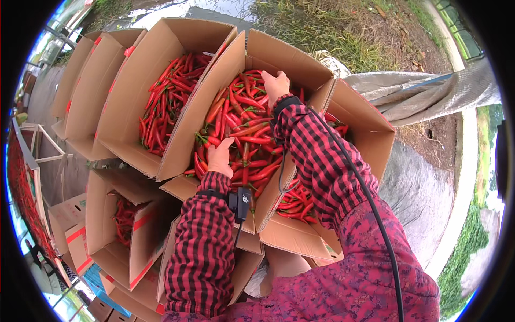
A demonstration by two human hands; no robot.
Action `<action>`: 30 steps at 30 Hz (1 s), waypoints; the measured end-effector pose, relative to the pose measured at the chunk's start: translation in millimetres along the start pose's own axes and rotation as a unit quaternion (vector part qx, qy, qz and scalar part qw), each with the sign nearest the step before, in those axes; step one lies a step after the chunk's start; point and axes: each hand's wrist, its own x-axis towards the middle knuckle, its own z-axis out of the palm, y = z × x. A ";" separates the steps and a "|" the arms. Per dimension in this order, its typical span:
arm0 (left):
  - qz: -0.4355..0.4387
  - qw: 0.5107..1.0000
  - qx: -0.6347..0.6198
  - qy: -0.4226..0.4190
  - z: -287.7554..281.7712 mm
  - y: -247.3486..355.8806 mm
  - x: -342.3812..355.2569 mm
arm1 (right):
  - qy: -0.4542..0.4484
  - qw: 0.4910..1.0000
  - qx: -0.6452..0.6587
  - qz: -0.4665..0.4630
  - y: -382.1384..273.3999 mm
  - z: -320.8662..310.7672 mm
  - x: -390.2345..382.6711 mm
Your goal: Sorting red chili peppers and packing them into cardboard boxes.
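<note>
Both my hands are over an open cardboard box [193, 129] filled with long red chili peppers [249, 115]. On the near left side of the pile, my left hand [220, 159] touches the peppers, thumb and fingers apart. Farther off, by the box's far wall, my right hand [276, 86] rests on the pile with its fingers spread. No pepper is plainly gripped in either hand; some fingertips are hidden. Most peppers are bright red, a few brownish, some with green stems.
Left of this box stands another open box of peppers [174, 96], with more cartons [80, 91] beyond. A lower box [107, 214] holds fewer peppers. More peppers lie in a box [295, 201] under my right arm. A cable [375, 209] runs along that arm. Grey sheeting [424, 94] lies right.
</note>
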 end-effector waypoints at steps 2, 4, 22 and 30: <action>0.068 0.995 0.029 0.062 -11.0 -8.9 41.2 | -0.011 0.992 -0.121 0.026 12.1 14.5 12.7; 0.072 0.992 0.040 0.094 -23.5 -22.6 73.9 | -0.026 0.984 -0.176 0.031 37.8 16.0 25.8; 0.156 0.982 0.104 -0.006 -30.8 -48.1 127.9 | -0.239 0.917 -0.320 -0.027 157.4 -9.3 95.3; 0.097 0.975 -0.143 -0.142 -50.5 -63.9 149.8 | -0.290 0.927 -0.233 -0.039 114.1 5.4 63.3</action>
